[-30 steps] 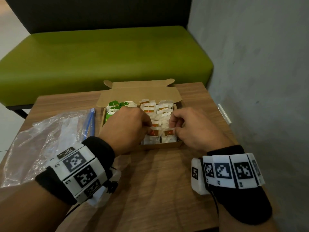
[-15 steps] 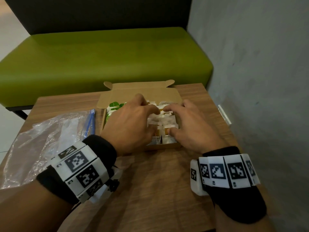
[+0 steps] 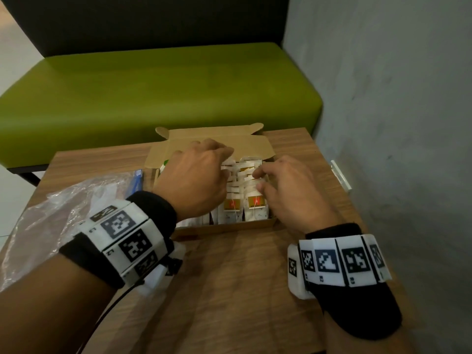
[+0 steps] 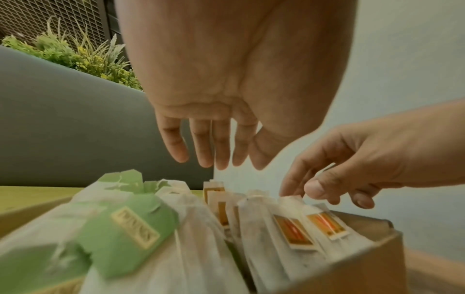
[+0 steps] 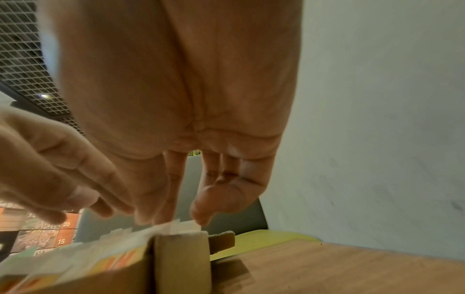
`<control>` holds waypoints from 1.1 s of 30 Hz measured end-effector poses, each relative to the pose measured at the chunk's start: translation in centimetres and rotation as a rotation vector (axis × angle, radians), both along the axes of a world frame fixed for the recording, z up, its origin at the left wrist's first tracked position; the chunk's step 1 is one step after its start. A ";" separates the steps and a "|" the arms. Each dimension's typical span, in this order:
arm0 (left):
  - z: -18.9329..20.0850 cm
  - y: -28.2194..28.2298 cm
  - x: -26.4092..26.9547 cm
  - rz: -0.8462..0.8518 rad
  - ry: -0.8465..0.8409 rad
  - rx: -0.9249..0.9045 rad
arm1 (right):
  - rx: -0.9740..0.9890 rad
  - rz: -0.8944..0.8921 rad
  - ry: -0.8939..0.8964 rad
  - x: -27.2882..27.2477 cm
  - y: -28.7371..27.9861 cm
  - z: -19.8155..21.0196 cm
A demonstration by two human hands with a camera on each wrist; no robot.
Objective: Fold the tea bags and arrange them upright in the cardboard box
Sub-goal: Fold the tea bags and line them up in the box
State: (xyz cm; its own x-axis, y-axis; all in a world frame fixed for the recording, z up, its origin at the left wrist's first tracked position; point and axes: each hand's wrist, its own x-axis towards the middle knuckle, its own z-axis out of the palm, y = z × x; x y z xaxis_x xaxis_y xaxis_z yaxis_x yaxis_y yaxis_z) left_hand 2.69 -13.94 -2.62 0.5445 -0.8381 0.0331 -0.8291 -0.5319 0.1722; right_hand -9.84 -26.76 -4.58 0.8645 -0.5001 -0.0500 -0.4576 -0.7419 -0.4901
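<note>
An open cardboard box sits on the wooden table, its lid folded back. Rows of white tea bags with orange tags stand upright in it. Green-tagged tea bags fill the left side. My left hand hovers palm down over the left and middle rows, its fingers straight and just above the bags. My right hand is at the right row, and its straight fingertips touch the tops of the bags. Neither hand holds anything.
A crumpled clear plastic bag with a blue zip strip lies left of the box. A green bench runs behind the table. A grey wall stands close on the right, with a small white object at the table's edge.
Both hands have moved from the near end of the box toward its far end along the bag tops. Their fingers have uncurled from the front bags and now lie straight.
</note>
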 end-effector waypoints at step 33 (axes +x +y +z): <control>-0.2 4.8 0.8 0.084 0.009 0.091 | -0.177 0.207 0.112 1.8 5.9 0.7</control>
State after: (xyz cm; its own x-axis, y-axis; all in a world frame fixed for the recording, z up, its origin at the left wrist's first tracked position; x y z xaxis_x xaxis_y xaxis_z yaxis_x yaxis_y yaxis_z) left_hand 3.51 -9.12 -2.83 0.6125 -0.7891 -0.0467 -0.7798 -0.6128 0.1275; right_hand -8.02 -20.83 -3.90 0.9432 -0.3229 -0.0784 -0.3312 -0.8946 -0.2999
